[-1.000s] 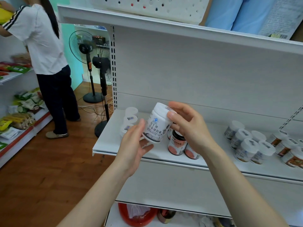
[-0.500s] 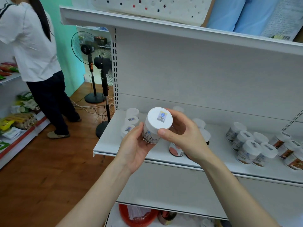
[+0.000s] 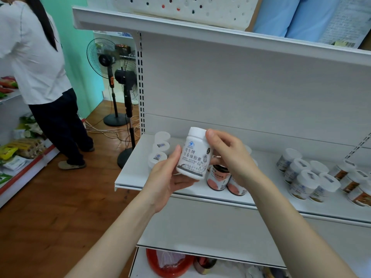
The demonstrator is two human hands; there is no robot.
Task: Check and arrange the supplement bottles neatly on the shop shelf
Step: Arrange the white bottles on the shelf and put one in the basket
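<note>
Floorboards (image 3: 50, 227) of wood run beside the white shelf (image 3: 136, 173), where left hand (image 3: 164, 181) and right hand (image 3: 230, 155) clasp a white bottle (image 3: 193, 155).

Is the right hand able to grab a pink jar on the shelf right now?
Probably not yet. The right hand grips the white bottle together with the left hand. The pink jars stand just under it at the shelf front, unblocked, so after letting go, likely yes.
</note>
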